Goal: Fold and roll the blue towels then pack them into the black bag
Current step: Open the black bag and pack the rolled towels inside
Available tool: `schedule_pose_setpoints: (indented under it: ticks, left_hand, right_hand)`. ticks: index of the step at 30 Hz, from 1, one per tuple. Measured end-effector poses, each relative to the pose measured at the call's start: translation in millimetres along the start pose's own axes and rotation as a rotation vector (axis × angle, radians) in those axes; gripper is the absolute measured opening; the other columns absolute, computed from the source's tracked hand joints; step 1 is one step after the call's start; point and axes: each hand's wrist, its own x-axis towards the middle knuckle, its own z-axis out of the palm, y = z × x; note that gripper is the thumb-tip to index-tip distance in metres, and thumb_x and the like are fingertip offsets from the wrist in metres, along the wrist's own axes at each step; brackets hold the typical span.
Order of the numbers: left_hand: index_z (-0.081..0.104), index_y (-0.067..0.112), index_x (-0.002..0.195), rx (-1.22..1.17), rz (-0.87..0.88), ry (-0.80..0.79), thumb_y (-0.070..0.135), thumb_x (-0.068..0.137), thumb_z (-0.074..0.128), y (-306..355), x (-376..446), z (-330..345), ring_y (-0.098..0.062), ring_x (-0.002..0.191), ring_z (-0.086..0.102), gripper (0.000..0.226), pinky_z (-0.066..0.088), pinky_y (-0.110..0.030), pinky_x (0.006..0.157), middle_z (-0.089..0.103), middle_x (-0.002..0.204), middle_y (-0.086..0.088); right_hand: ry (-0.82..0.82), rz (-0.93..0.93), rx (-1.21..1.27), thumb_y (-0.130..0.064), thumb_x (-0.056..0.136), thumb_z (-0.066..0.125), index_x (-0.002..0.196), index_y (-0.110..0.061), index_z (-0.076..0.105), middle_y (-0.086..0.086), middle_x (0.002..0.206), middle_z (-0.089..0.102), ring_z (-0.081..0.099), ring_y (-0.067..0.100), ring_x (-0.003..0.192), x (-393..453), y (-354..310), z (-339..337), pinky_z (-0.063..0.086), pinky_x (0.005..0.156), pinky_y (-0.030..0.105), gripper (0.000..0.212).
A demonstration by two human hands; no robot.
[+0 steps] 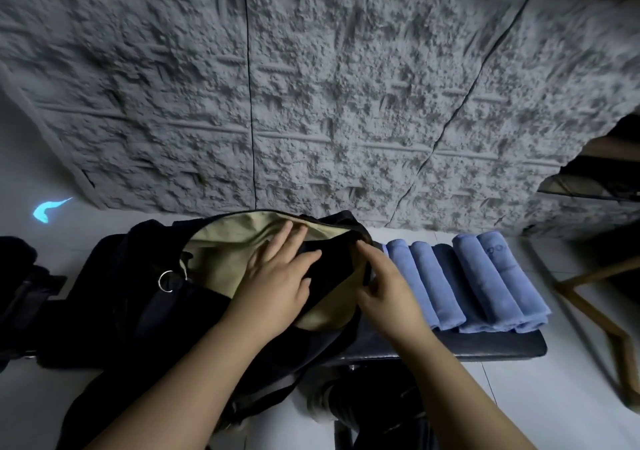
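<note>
Reaching forward from the bottom edge, both forearms meet at the black bag (145, 297), which lies open on a dark bench (485, 345). Fingers straight, the left hand (277, 276) presses flat on the bag's beige lining (221, 255). Just beside it, the right hand (384, 287) pinches the bag's black rim. Rolled blue towels (464, 283) lie side by side on the bench, right of the bag. Beyond stands a rough grey wall (311, 86).

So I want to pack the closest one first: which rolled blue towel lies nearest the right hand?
The leftmost rolled towel in the row, right beside the black bag and next to the right hand; the other rolls lie farther right on the bench.
</note>
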Motion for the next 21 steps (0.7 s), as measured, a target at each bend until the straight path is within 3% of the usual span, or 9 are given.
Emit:
schedule_pose_setpoints:
  ticks: [2,4,6,8,12,14,17,21]
  left_hand:
    - [0.034,0.039,0.139,0.038,-0.021,-0.069,0.032,0.095,0.045,4,5,-4,-0.001,0.136,-0.024,0.046,0.01,-0.04,0.113,-0.002,0.157,0.014]
    - [0.033,0.041,0.139,0.045,-0.03,-0.095,0.036,0.094,0.046,9,9,-4,-0.002,0.135,-0.029,0.047,0.007,-0.041,0.114,-0.005,0.157,0.014]
    - [0.034,0.042,0.138,0.038,-0.042,-0.102,0.038,0.092,0.05,15,11,-1,-0.007,0.137,-0.028,0.049,0.004,-0.043,0.114,-0.006,0.157,0.013]
    - [0.037,0.042,0.137,0.034,-0.03,-0.083,0.038,0.089,0.054,22,14,5,-0.008,0.137,-0.028,0.051,0.004,-0.044,0.114,-0.004,0.157,0.012]
    - [0.057,0.034,0.122,-0.01,0.095,0.032,0.032,0.077,0.07,30,18,20,-0.012,0.141,-0.008,0.048,0.015,-0.051,0.108,0.025,0.154,0.001]
    - [0.059,0.033,0.12,-0.016,0.109,0.029,0.031,0.073,0.072,31,19,24,-0.013,0.141,-0.006,0.049,0.013,-0.05,0.108,0.028,0.153,-0.001]
    - [0.056,0.035,0.124,-0.025,0.082,0.01,0.038,0.076,0.056,35,19,23,-0.01,0.14,-0.014,0.047,0.003,-0.045,0.11,0.017,0.156,0.004]
    - [0.058,0.035,0.12,-0.017,0.076,0.031,0.042,0.077,0.05,31,18,23,-0.009,0.141,-0.013,0.045,0.009,-0.047,0.109,0.021,0.155,0.006]
  right_hand:
    - [0.042,0.041,0.068,0.005,0.08,0.048,0.129,-0.021,0.052,-0.014,0.112,0.058,0.052,-0.005,0.096,-4,3,-3,0.043,0.092,0.023,0.056]
    - [0.113,0.072,0.138,0.007,0.083,0.047,0.119,-0.024,0.058,-0.018,0.09,0.057,0.048,-0.014,0.072,-11,6,-9,0.038,0.075,0.01,0.049]
    - [0.193,0.115,0.167,0.007,0.085,0.047,0.107,-0.025,0.063,-0.015,0.085,0.061,0.052,-0.009,0.064,-15,16,-17,0.036,0.064,0.005,0.042]
    - [0.245,0.168,0.143,0.004,0.086,0.048,0.099,-0.028,0.063,-0.009,0.089,0.066,0.056,0.001,0.069,-16,32,-25,0.04,0.064,0.008,0.038]
    - [0.33,0.197,-0.195,-0.005,0.083,0.061,0.103,-0.014,0.068,0.004,0.11,0.065,0.057,0.024,0.101,-14,78,-34,0.038,0.089,0.026,0.023]
    - [0.252,0.291,-0.328,-0.021,0.083,0.067,0.111,-0.016,0.066,0.009,0.125,0.057,0.047,0.034,0.115,-14,95,-31,0.029,0.096,0.03,0.029]
    - [0.048,0.436,-0.454,-0.046,0.084,0.063,0.123,-0.023,0.056,0.009,0.142,0.038,0.029,0.031,0.128,-10,108,-23,0.029,0.102,0.035,0.046]
    - [-0.112,0.522,-0.488,-0.058,0.085,0.054,0.127,-0.029,0.05,0.008,0.137,0.037,0.03,0.03,0.123,5,112,-18,0.034,0.098,0.037,0.051]
